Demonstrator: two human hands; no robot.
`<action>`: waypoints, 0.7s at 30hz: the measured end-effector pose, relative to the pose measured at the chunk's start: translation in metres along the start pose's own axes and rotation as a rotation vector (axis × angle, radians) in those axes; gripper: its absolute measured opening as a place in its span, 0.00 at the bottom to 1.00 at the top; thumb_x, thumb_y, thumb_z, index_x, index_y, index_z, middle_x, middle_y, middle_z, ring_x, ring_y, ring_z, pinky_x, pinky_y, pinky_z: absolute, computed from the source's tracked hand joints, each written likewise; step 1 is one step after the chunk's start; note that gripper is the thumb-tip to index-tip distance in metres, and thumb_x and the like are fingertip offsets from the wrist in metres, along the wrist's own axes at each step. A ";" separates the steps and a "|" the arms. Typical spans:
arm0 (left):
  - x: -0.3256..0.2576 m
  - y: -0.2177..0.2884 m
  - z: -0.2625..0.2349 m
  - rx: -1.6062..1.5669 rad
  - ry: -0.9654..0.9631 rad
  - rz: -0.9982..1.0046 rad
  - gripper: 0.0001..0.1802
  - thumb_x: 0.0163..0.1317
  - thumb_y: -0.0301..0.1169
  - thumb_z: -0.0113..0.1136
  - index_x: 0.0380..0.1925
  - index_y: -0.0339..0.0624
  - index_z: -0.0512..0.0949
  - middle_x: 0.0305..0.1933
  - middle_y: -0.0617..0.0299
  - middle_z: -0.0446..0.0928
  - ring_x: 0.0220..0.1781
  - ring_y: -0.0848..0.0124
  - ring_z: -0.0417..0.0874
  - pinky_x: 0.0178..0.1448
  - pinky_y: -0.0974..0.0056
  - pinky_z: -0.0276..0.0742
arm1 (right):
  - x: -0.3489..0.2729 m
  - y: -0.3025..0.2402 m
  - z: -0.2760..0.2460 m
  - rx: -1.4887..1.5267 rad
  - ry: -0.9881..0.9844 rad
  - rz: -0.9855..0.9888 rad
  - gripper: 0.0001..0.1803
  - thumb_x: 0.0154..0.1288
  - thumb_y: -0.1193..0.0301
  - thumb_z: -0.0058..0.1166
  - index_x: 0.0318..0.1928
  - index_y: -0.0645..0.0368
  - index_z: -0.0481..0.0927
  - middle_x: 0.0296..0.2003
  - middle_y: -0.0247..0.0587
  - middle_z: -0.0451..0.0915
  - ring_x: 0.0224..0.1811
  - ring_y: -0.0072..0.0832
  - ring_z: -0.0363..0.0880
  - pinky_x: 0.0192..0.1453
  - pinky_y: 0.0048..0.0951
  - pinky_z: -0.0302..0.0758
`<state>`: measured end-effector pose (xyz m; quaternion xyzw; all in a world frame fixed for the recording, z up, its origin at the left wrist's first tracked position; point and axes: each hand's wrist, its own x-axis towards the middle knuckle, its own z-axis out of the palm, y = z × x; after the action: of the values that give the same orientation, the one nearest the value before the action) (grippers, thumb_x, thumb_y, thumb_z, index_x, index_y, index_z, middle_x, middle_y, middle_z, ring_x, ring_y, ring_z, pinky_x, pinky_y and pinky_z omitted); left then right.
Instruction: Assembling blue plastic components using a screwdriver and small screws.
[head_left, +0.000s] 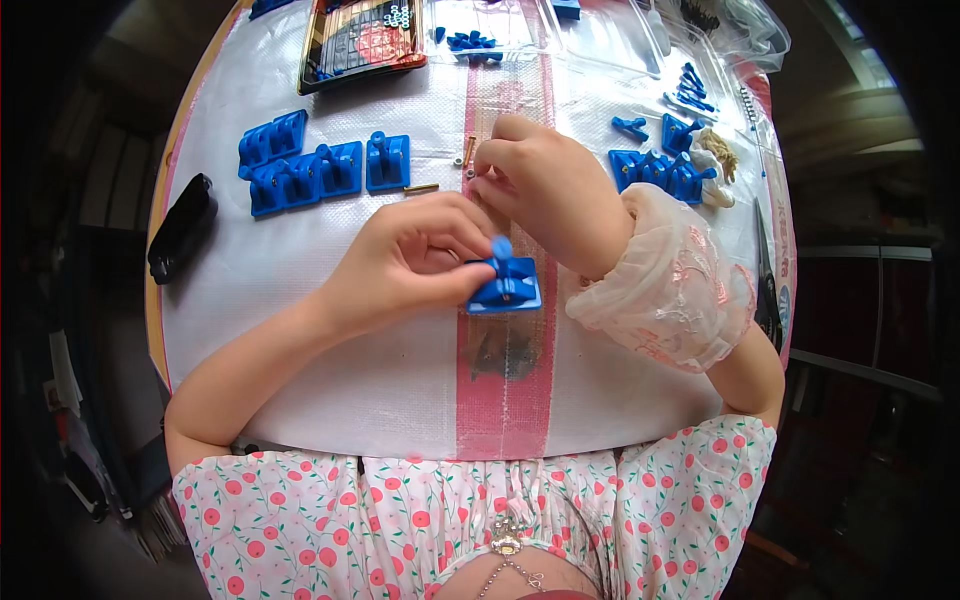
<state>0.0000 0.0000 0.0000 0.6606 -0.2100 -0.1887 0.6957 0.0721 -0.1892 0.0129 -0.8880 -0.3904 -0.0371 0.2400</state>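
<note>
My left hand (400, 255) pinches a small blue plastic bracket (512, 292) by its left side, thumb and fingers closed on it. The bracket has a flat base, and a round-ended blue piece sticks up from it, slightly blurred. Beyond it, my right hand (555, 190) reaches down to the table with curled fingers. Its fingertips are drawn together beside a brass screw (471, 150) and small nuts (458, 161); whether something is between them is hidden. A brass pin (422, 188) lies just past my left knuckles.
Similar blue brackets (340, 168) stand grouped at left, and more brackets (655, 178) at right by a bundle of twine (718, 150). A black tray (360, 45) and clear plastic trays (490, 30) hold parts at the back. A black case (183, 228) lies at the left edge, scissors (768, 280) at the right.
</note>
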 end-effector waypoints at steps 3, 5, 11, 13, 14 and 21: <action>-0.003 -0.004 -0.003 -0.282 0.076 -0.109 0.12 0.64 0.31 0.61 0.43 0.36 0.78 0.47 0.60 0.75 0.48 0.74 0.81 0.50 0.67 0.81 | -0.005 0.002 0.003 0.053 0.031 -0.013 0.07 0.59 0.71 0.61 0.34 0.62 0.81 0.32 0.44 0.77 0.31 0.40 0.80 0.37 0.33 0.76; -0.007 -0.014 -0.005 -0.344 0.194 -0.108 0.12 0.65 0.32 0.60 0.42 0.35 0.77 0.48 0.60 0.75 0.48 0.74 0.81 0.51 0.67 0.81 | -0.010 -0.001 -0.001 0.089 0.046 -0.011 0.05 0.58 0.74 0.62 0.33 0.63 0.80 0.30 0.42 0.78 0.30 0.35 0.80 0.33 0.29 0.76; -0.001 -0.008 -0.003 -0.447 0.280 -0.052 0.08 0.67 0.32 0.60 0.41 0.40 0.77 0.50 0.61 0.78 0.50 0.76 0.80 0.57 0.68 0.76 | -0.024 -0.012 -0.049 0.504 0.220 0.081 0.05 0.54 0.81 0.62 0.33 0.63 0.80 0.25 0.38 0.79 0.26 0.25 0.80 0.30 0.23 0.76; -0.001 -0.008 -0.003 -0.381 0.296 -0.047 0.07 0.67 0.31 0.60 0.41 0.40 0.77 0.50 0.61 0.78 0.50 0.76 0.80 0.57 0.69 0.76 | -0.027 -0.014 -0.047 0.720 0.139 0.074 0.07 0.54 0.82 0.63 0.35 0.64 0.81 0.30 0.38 0.80 0.30 0.22 0.80 0.31 0.20 0.75; -0.001 -0.009 -0.003 -0.367 0.295 -0.051 0.07 0.67 0.31 0.60 0.41 0.40 0.77 0.50 0.61 0.78 0.49 0.76 0.80 0.56 0.69 0.76 | -0.028 -0.016 -0.045 0.828 0.098 0.070 0.08 0.54 0.83 0.64 0.36 0.64 0.82 0.33 0.38 0.81 0.32 0.21 0.81 0.32 0.18 0.75; 0.001 -0.008 -0.004 -0.307 0.307 -0.033 0.06 0.68 0.30 0.59 0.40 0.41 0.78 0.44 0.66 0.76 0.47 0.77 0.81 0.54 0.72 0.76 | -0.022 -0.016 -0.034 0.577 0.109 -0.095 0.08 0.53 0.83 0.66 0.34 0.61 0.84 0.33 0.34 0.77 0.32 0.19 0.78 0.30 0.16 0.72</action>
<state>0.0028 0.0022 -0.0080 0.5710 -0.0597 -0.1271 0.8088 0.0493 -0.2104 0.0440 -0.7604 -0.4127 0.0168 0.5012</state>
